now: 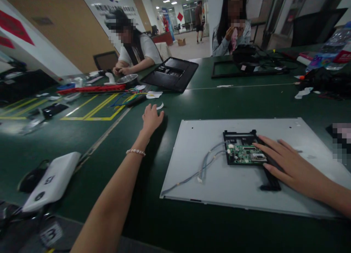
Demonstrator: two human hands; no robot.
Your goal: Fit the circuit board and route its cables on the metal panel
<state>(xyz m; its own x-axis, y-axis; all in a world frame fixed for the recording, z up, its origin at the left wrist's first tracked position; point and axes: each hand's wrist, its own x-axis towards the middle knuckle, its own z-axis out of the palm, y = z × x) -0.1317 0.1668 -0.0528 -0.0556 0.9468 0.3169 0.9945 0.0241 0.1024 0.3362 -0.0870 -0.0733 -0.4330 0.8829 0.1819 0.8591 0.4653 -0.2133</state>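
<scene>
At the far left a white device (52,181) lay on the green table (192,103), with a dark object (31,178) just beside it that was too blurred to make out. Beyond them yellow tape (95,112) marked out boxes on the table, and a red strip (90,88) lay along their far edge.

The left arm stretched forward with a bead bracelet (135,152) on the wrist. The left hand (151,118) rested palm down on the table with its fingers loosely bent, gripping nothing. A small white scrap (160,106) lay just beside its fingertips. Farther back a person in a white top sat by a metal bowl (127,79), and a black cover (171,73) lay open side up near them.

To the right of the left arm, a grey panel (208,187) lay flat near the table's front edge. Thin cables (205,165) trailed across it from the left side of a green board (244,154), which sat in a black bracket (270,179) on the panel's middle. The right hand (290,165) lay flat and spread, its fingers touching the board's right edge and the bracket, clasping nothing.

Across the table sat a second person, with a black frame (241,71) lying before them. A plastic bottle (331,51) stood at the far right.
</scene>
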